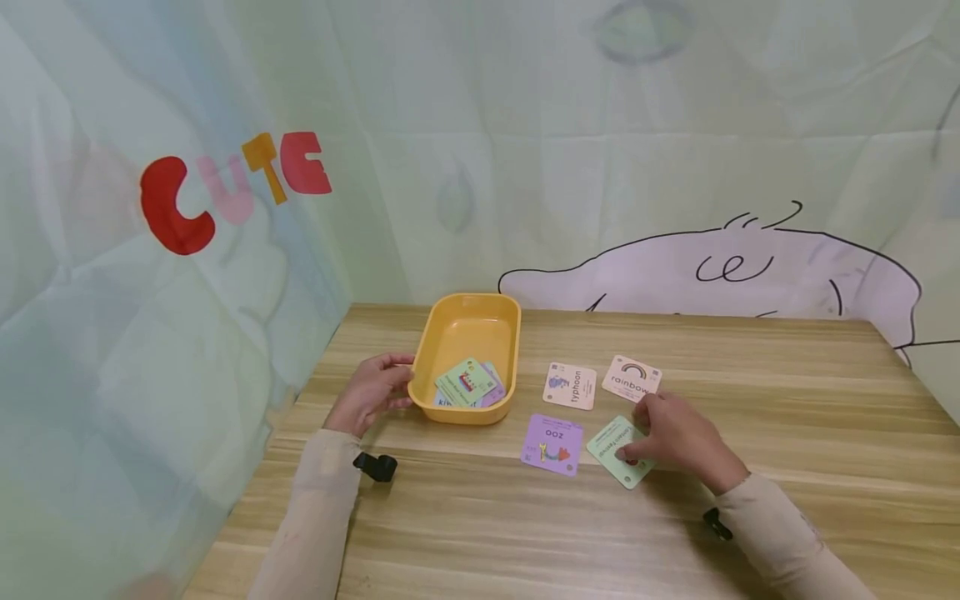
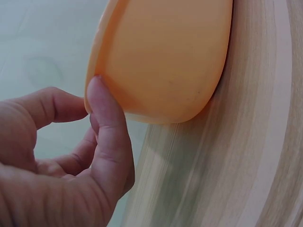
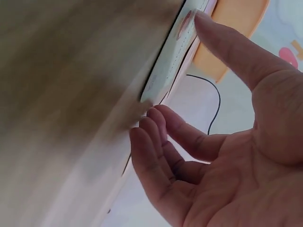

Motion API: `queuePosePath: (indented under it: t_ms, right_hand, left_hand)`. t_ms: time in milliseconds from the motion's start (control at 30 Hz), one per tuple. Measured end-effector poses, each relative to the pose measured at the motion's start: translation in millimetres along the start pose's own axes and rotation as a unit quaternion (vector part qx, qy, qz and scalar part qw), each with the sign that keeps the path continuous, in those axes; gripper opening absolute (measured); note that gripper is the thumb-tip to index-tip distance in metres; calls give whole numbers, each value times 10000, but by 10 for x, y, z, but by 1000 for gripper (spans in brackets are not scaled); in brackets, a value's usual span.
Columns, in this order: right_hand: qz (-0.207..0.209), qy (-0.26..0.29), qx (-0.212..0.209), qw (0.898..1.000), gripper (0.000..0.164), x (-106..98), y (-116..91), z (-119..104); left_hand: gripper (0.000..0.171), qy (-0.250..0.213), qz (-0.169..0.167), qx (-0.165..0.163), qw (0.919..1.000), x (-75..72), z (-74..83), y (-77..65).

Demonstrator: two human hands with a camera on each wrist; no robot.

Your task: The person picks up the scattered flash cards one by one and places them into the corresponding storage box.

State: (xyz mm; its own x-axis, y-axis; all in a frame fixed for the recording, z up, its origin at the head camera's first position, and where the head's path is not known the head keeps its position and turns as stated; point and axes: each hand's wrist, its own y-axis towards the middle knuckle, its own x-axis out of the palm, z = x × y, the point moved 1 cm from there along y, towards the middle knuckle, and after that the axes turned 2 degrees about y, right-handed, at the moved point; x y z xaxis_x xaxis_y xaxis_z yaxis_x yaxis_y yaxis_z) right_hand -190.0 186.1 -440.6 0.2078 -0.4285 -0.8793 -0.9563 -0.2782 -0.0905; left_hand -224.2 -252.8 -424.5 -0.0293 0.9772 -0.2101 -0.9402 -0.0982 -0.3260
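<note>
At the left of the table, my left hand (image 1: pixel 372 390) pinches the side of a yellow plastic tray (image 1: pixel 516 333); the left wrist view shows fingertips on its wall and rim. Inside lie several cards, with a green card (image 1: pixel 467 382) on top and a purple card (image 1: pixel 495 397) partly under it. My right hand (image 1: pixel 678 439) is over another green card (image 1: pixel 611 450) flat on the table. Its thumb touches that card's face, and its bent fingertips rest at the far edge, apart from the thumb. The card's right part is hidden by the hand.
Left of the right hand lies a purple zoo card (image 1: pixel 552 435). Behind it are a typhoon card (image 1: pixel 569 386) and a rainbow card (image 1: pixel 632 375), close to the right fingers. A printed curtain (image 1: pixel 420 167) hangs along the back and left of the wooden table (image 1: pixel 480 525).
</note>
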Motion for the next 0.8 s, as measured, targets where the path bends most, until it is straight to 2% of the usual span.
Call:
queuePosePath:
  t_ms: [133, 400, 800]
  right_hand:
    - [-130, -57, 53, 9999, 54, -21, 1, -45]
    - [-494, -8, 109, 9987, 30, -30, 32, -88]
    - [-761, -44, 118, 9970, 25, -44, 57, -95]
  left_hand:
    - [39, 52, 24, 0, 10000, -5, 8, -3]
    - [39, 34, 3, 28, 10000, -14, 4, -7]
    - [37, 100, 17, -14, 9999, -19, 10, -8]
